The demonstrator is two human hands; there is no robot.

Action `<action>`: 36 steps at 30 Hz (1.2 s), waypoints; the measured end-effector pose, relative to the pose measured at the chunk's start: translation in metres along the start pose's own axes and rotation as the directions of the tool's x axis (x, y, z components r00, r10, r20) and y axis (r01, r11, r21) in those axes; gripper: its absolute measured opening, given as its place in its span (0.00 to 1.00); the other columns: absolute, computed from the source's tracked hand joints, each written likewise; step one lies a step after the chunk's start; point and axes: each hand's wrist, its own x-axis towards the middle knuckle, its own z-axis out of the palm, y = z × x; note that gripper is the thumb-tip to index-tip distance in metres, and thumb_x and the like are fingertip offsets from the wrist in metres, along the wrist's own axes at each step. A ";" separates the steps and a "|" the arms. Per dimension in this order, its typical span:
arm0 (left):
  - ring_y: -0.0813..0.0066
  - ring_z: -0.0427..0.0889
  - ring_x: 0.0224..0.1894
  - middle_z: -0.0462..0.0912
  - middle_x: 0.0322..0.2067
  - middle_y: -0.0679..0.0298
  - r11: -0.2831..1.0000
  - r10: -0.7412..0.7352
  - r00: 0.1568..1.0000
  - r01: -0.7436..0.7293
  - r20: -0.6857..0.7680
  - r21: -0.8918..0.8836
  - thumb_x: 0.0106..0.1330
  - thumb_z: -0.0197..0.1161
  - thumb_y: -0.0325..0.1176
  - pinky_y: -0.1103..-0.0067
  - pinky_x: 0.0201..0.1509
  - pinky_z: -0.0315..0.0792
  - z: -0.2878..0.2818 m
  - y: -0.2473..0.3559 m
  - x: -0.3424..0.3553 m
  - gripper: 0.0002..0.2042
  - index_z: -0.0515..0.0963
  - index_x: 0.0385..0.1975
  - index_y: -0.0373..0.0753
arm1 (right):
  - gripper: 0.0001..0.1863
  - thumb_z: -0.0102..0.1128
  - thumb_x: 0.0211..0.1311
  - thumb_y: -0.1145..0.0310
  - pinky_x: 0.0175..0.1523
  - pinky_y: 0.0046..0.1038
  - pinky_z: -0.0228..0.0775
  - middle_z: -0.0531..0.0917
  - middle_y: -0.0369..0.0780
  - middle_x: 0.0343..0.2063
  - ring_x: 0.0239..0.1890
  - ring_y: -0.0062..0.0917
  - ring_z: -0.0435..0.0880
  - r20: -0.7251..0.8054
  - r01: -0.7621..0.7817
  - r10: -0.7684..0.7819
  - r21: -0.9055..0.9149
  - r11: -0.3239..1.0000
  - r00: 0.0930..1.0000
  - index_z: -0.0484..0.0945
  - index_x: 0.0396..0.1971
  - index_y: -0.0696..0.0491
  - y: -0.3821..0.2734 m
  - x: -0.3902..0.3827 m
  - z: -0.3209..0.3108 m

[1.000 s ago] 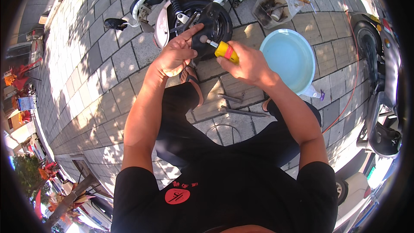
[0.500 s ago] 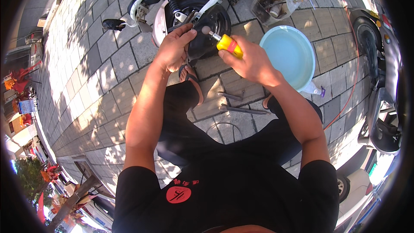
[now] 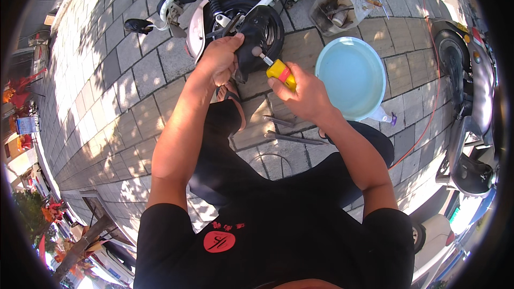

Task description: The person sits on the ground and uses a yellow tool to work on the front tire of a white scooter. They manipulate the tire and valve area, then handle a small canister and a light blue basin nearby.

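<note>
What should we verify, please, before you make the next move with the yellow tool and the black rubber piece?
1. Yellow tool in hand: ok, gripped by the right hand.
2. Black rubber piece steadied: ok, the left hand is at its left edge.
3. Round tip touching the rubber: cannot tell; it overlaps the rubber in this view, but contact is unclear.
4. Blue basin away from the tool: ok, it stands to the right, apart from it.
5. Metal bars picked up off the paving: not ok, two lie there.
</note>
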 end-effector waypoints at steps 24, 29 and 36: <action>0.76 0.91 0.33 0.93 0.37 0.61 0.995 0.085 0.996 -0.083 0.023 -0.052 0.89 0.56 0.40 0.79 0.37 0.83 0.009 -0.001 -0.008 0.15 0.83 0.49 0.33 | 0.33 0.73 0.71 0.48 0.54 0.42 0.83 0.91 0.52 0.45 0.48 0.49 0.92 0.057 0.045 -0.039 -0.118 0.992 0.998 0.80 0.63 0.60 0.004 0.006 -0.004; 0.72 0.93 0.39 0.93 0.41 0.59 0.996 0.090 0.995 -0.089 0.041 -0.028 0.89 0.55 0.41 0.74 0.46 0.87 -0.003 -0.005 0.002 0.16 0.83 0.54 0.33 | 0.27 0.70 0.71 0.46 0.54 0.46 0.81 0.91 0.51 0.43 0.48 0.53 0.90 0.043 0.023 -0.018 -0.112 0.993 0.999 0.82 0.55 0.54 0.007 0.001 -0.003; 0.76 0.90 0.32 0.92 0.39 0.60 0.996 0.083 0.997 -0.082 0.010 -0.022 0.88 0.58 0.41 0.79 0.36 0.82 0.006 -0.005 -0.002 0.15 0.83 0.50 0.33 | 0.30 0.71 0.72 0.47 0.54 0.44 0.82 0.91 0.52 0.43 0.47 0.51 0.91 0.074 -0.026 0.034 -0.106 0.994 0.997 0.81 0.60 0.57 -0.001 0.011 -0.008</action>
